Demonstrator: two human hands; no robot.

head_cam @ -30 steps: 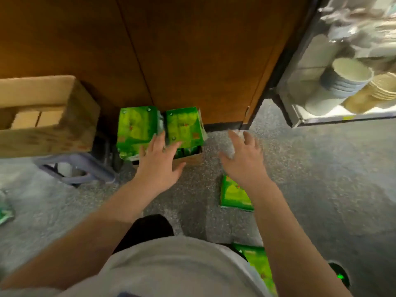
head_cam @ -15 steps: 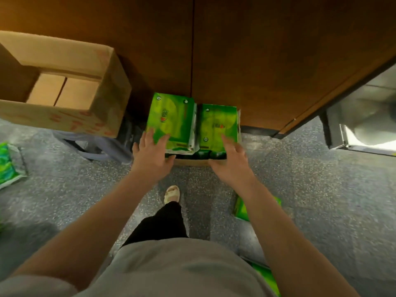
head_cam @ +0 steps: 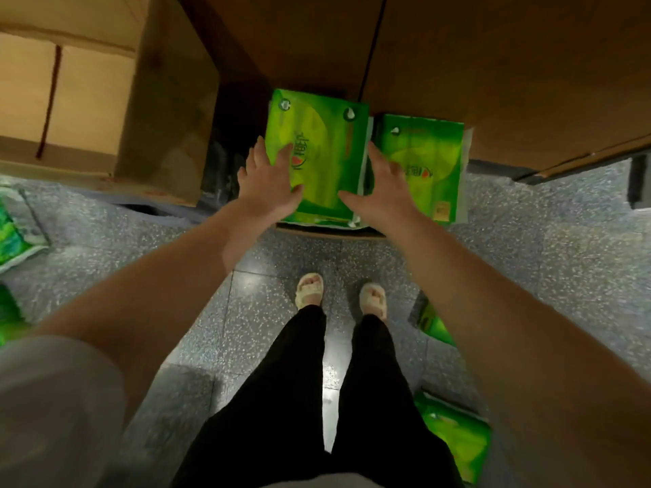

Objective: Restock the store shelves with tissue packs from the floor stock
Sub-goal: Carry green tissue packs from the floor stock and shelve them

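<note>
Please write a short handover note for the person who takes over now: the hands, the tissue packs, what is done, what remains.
Left hand: open, fingers spread on the left tissue pack.
Right hand: open, at the gap between that pack and the right tissue pack.
Both packs sit on a low cardboard base by the wooden wall.
Done: nothing lifted yet.
Left: grip packs, shelve them; loose packs lie on the floor.

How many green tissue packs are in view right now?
6: two stacked by the wooden cabinet, two at the left edge, two on the floor right. More may be hidden.

Two tissue packs (head_cam: pixel 317 156) side by side
</note>
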